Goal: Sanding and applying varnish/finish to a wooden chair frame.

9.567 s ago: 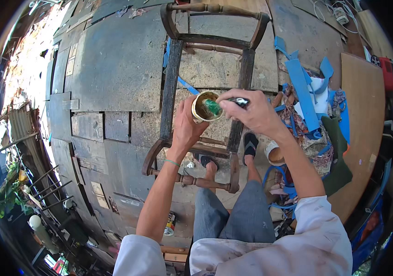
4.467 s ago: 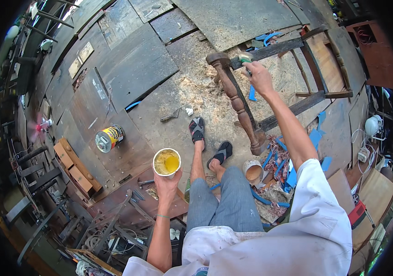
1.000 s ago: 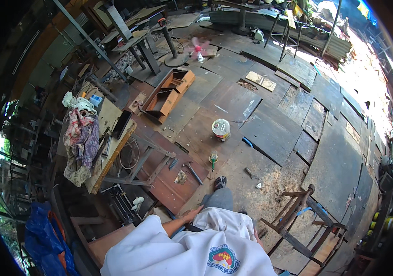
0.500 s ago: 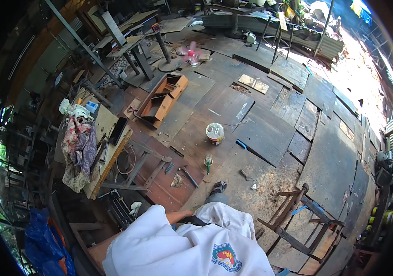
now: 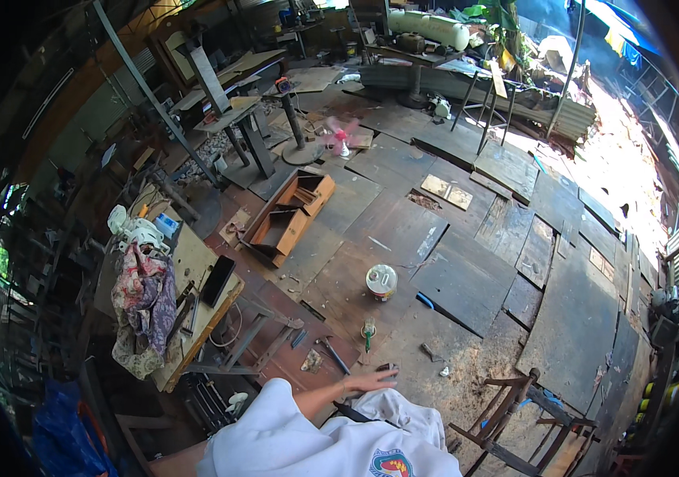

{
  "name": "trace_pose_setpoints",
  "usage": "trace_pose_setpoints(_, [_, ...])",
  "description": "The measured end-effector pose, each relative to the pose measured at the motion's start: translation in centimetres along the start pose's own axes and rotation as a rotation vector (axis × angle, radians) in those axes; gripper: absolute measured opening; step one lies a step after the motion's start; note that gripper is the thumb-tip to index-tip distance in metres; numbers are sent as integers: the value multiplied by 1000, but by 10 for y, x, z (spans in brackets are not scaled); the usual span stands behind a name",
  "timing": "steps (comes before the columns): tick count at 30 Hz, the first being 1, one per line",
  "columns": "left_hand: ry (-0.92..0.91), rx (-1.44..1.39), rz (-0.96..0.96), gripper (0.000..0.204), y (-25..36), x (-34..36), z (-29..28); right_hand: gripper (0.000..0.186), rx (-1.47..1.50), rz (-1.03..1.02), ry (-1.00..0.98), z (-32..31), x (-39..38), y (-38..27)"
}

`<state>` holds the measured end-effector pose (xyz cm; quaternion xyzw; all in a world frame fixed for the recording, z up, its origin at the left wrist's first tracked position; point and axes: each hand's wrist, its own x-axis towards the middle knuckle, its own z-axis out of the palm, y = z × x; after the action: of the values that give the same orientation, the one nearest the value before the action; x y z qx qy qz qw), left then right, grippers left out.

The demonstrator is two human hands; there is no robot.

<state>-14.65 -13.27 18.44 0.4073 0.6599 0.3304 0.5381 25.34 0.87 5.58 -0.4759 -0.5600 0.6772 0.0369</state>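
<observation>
My left hand (image 5: 371,380) reaches out to the right just ahead of my body, fingers stretched and holding nothing. It passes over my shoe (image 5: 388,368), which is partly hidden. My right hand is out of sight. A hammer (image 5: 334,356) lies on the floor just ahead of my left forearm. Farther forward stands a small clear jar with a green-handled tool (image 5: 368,337) in it, perhaps a brush. Beyond that is a round container with a pale lid (image 5: 381,278). A dark short-handled tool (image 5: 431,352) lies to the right, beside sawdust.
At left, a worktable (image 5: 181,347) carries a patterned cloth (image 5: 143,298) and a dark flat box (image 5: 218,281). An open wooden drawer frame (image 5: 290,219) and a pink fan (image 5: 342,135) stand ahead. A wooden chair frame (image 5: 506,409) lies at lower right. Uneven boards cover the floor.
My left hand has come out from against my waist and stretched forward and right, its fingers spreading. The view has tilted up a little, so the scene sits lower.
</observation>
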Motion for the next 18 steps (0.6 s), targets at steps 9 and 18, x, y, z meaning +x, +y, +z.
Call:
trace_pose_setpoints(9, [-335, -886, 107, 65, -6, -64, 11, 47, 18, -20, 21, 12, 30, -6])
trace_pose_setpoints(18, [-645, -1882, 230, 59, 14, -169, 0, 46, -43, 41, 13, -21, -2, 3])
